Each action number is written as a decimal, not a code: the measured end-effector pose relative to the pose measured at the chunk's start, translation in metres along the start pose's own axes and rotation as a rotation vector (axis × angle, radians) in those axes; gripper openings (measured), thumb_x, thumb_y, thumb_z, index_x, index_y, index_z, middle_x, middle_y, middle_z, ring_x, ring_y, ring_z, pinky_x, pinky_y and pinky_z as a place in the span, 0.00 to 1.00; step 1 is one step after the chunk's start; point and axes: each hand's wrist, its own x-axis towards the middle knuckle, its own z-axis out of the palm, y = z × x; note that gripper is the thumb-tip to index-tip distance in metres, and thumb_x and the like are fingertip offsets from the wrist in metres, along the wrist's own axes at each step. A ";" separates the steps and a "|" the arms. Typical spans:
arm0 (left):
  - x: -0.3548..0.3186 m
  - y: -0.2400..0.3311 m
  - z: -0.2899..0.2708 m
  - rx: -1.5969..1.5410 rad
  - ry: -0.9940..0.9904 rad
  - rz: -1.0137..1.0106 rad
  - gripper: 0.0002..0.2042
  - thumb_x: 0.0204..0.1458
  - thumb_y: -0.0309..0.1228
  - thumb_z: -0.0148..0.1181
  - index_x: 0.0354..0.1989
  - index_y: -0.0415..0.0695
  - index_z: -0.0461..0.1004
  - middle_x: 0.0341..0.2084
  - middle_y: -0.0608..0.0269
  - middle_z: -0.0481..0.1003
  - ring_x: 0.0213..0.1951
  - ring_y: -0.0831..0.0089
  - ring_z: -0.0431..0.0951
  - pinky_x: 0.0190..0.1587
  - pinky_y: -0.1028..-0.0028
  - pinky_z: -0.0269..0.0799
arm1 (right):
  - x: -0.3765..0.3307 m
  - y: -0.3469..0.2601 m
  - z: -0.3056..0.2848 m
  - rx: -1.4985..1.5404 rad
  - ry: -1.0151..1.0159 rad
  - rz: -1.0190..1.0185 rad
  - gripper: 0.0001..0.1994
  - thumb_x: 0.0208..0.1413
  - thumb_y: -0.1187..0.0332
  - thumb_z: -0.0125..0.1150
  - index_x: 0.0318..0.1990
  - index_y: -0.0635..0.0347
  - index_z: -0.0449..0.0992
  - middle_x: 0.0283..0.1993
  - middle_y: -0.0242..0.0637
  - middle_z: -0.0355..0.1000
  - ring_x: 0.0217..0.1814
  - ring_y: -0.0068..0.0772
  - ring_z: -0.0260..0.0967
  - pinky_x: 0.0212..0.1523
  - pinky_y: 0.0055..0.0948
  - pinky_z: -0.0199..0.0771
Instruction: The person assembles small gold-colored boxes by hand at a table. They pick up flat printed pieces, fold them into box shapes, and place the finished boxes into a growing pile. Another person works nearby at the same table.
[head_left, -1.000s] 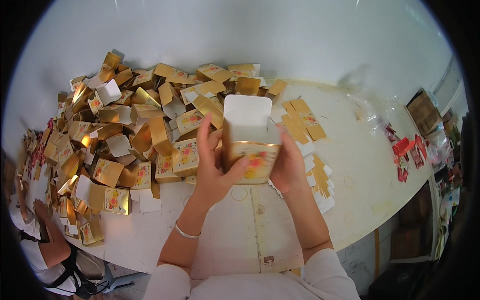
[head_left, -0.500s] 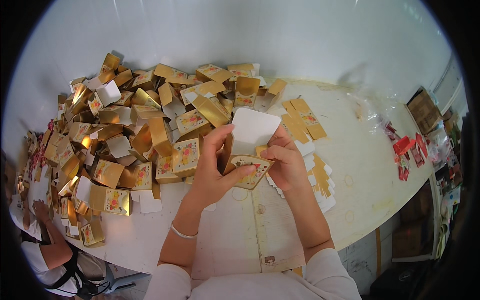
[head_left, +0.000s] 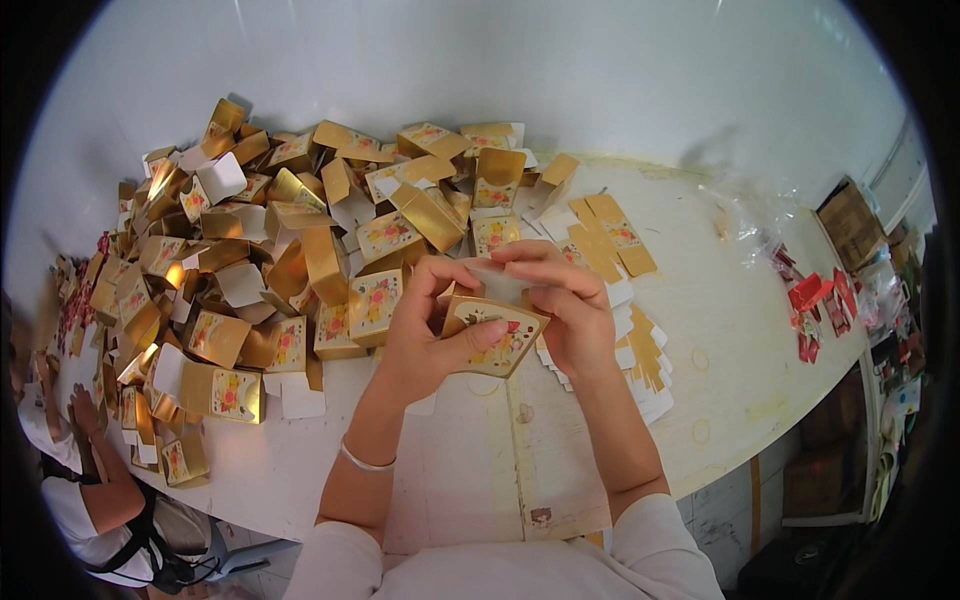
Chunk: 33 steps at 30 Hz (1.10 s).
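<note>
Between my hands is a small gold cardboard box point(head_left: 507, 350) with a floral print on its face. My left hand point(head_left: 428, 335) grips it from the left, thumb lying across the printed side. At its right, my right hand point(head_left: 572, 315) has its fingers bent over the white-lined top flap, which is mostly hidden under them. Just beyond and to the left lies a heap of similar folded gold boxes point(head_left: 325, 262), many with flaps open. Flat gold-and-white box blanks point(head_left: 645, 350) are fanned out on the table beside my right hand.
The white table point(head_left: 440, 480) curves toward a pale wall point(head_left: 560, 80). More flat gold blanks point(head_left: 612, 235) lie further back. Clear plastic point(head_left: 750, 225) and red packets point(head_left: 820, 295) sit at the right, near a brown carton point(head_left: 850, 220). Another person's arm point(head_left: 108, 490) rests at the lower left.
The box's white flap stood upright before; my right fingers have moved up over it and bent it down toward the box opening. My left hand keeps its hold.
</note>
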 end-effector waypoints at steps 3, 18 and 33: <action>0.000 -0.003 -0.003 -0.049 0.017 -0.033 0.23 0.42 0.21 0.62 0.41 0.45 0.53 0.39 0.58 0.67 0.37 0.74 0.73 0.33 0.79 0.72 | 0.002 -0.003 -0.006 -0.202 -0.174 -0.166 0.13 0.50 0.77 0.43 0.40 0.65 0.75 0.49 0.42 0.65 0.50 0.31 0.62 0.49 0.28 0.61; -0.002 0.009 0.006 0.058 -0.021 -0.048 0.35 0.38 0.21 0.65 0.54 0.47 0.50 0.43 0.56 0.67 0.40 0.71 0.72 0.37 0.76 0.70 | -0.002 -0.011 -0.002 -0.294 -0.047 -0.004 0.11 0.48 0.80 0.53 0.40 0.61 0.75 0.44 0.36 0.68 0.43 0.24 0.66 0.38 0.20 0.69; -0.025 0.006 -0.029 0.276 0.196 -0.097 0.18 0.36 0.21 0.64 0.37 0.43 0.66 0.38 0.58 0.69 0.41 0.72 0.70 0.42 0.74 0.69 | -0.011 0.012 0.018 -0.942 -0.325 -0.220 0.29 0.56 0.53 0.43 0.60 0.63 0.49 0.60 0.47 0.54 0.63 0.47 0.49 0.62 0.42 0.44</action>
